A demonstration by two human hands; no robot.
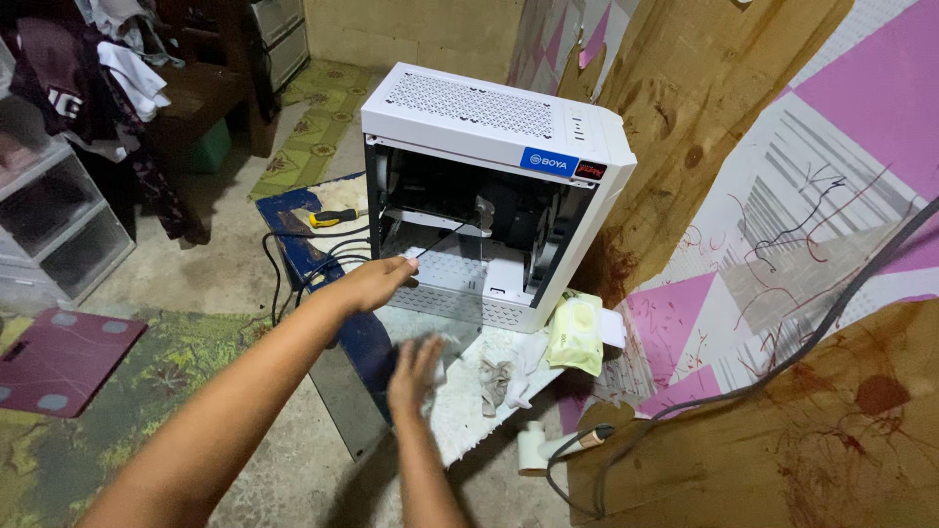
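My left hand (377, 282) reaches into the open side of the white computer case (489, 186) standing on the bench (337, 337), fingers pinched narrow on a thin black cable (440, 240). My right hand (416, 372), blurred, fingers spread wide, hovers over a white cloth (460, 391). I should guide the cable gently and steady the case.

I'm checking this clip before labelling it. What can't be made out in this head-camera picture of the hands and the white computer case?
- Right hand: motion-blurred; whether it grips a cloth cannot be told.
- Left hand: fingertips at a thin dark cable; the grip is too small to judge.
- White computer case: interior dark, parts indistinct.
- Grey cable: runs out past the right edge.
- Yellow-handled tool: tip too small to identify.
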